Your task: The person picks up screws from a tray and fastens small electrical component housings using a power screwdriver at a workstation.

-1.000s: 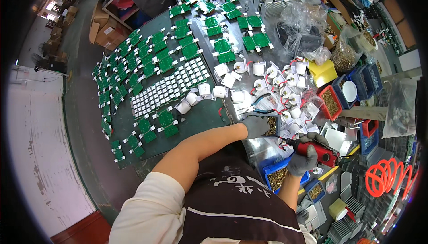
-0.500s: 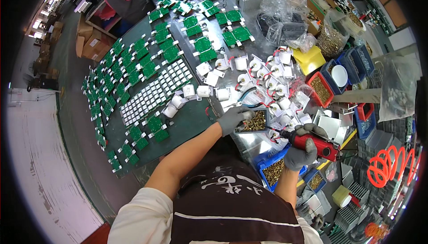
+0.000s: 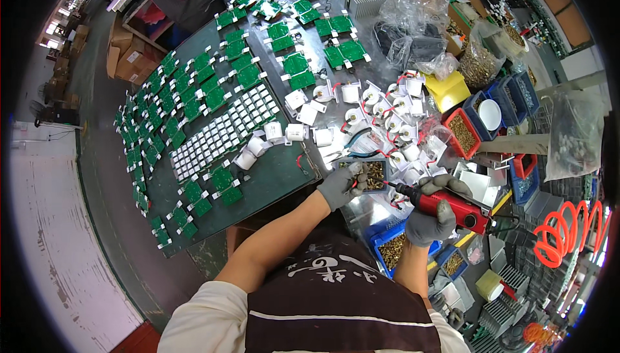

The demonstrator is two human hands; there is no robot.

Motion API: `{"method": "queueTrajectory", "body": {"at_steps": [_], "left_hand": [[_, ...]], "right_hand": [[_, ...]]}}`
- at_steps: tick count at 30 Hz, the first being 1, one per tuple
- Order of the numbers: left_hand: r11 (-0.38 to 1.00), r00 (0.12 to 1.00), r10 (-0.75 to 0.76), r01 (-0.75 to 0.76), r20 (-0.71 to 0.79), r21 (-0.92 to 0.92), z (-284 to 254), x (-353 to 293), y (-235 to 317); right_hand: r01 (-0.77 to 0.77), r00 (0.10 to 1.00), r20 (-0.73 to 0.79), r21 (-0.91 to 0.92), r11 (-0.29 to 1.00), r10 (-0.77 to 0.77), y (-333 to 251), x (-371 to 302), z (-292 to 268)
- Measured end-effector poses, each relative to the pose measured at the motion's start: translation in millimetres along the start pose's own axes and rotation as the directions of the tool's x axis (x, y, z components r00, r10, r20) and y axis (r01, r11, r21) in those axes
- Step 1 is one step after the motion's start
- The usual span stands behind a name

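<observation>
A long workbench [image 3: 274,175], partly green-topped, runs from lower left to upper right, seen from above through a round fisheye view. At its near edge stands a person in a dark apron [image 3: 336,321], both forearms reaching over it. Rows of green circuit boards [image 3: 297,64] cover the bench's left and far parts. Right of centre lies a loose crowd of white cylindrical parts [image 3: 387,117] with red wires; to its left is a slab of small white blocks [image 3: 223,133] set in a grid. Beyond, at the top, stand grey finned heat sinks [image 3: 365,4]. A coiled orange-red hose [image 3: 549,237] hangs at far right.

Smaller, near the centre, is a red power screwdriver [image 3: 455,211], grasped firmly in the grey-gloved right hand [image 3: 429,227], its bit pointing left at the right rim of a small dark bin [image 3: 386,175]; whether it touches is unclear. A blue bin [image 3: 373,240] sits just below, nearer the person. The grey-gloved left hand [image 3: 339,186] is at the small bin's left side, thumb and fingers bent toward one another; I cannot tell whether anything is pinched between them. Pliers with blue handles [image 3: 357,139] lie just beyond the small bin. Smallest of all are the brass-coloured screws [image 3: 374,175] heaped inside it, between the left hand and the screwdriver's bit
</observation>
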State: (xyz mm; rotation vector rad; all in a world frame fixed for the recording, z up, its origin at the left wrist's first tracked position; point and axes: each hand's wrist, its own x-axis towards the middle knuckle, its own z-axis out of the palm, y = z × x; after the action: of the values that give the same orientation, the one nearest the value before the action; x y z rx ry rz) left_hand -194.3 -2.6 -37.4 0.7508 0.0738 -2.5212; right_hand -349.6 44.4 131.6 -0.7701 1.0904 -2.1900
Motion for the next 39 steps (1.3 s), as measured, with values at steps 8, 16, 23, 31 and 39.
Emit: {"method": "queueTrajectory", "body": {"at_steps": [8, 16, 23, 31, 39], "left_hand": [[0.993, 0.978, 0.108, -0.096, -0.179, 0.073, 18, -18, -5], [0.973, 0.952, 0.193, -0.155, -0.238, 0.169, 26, -33, 1], [0.957, 0.949, 0.225, -0.172, -0.220, 0.234, 28, -45, 0], [0.963, 0.943, 0.242, -0.205, -0.228, 0.173, 33, -54, 1], [0.976, 0.977, 0.210, -0.208, -0.023, 0.063, 14, -63, 16]], "right_hand": [[0.015, 0.999, 0.036, 0.040, 0.999, -0.017, 6, -9, 12], [0.049, 0.989, 0.135, 0.046, 0.998, -0.055, 0, -15, 25], [0.017, 0.955, 0.298, -0.012, 1.000, -0.012, -3, -15, 28], [-0.012, 0.953, 0.304, 0.013, 1.000, 0.007, -1, -20, 35], [0.003, 0.970, 0.242, 0.097, 0.995, -0.027, 1, -16, 37]]}}
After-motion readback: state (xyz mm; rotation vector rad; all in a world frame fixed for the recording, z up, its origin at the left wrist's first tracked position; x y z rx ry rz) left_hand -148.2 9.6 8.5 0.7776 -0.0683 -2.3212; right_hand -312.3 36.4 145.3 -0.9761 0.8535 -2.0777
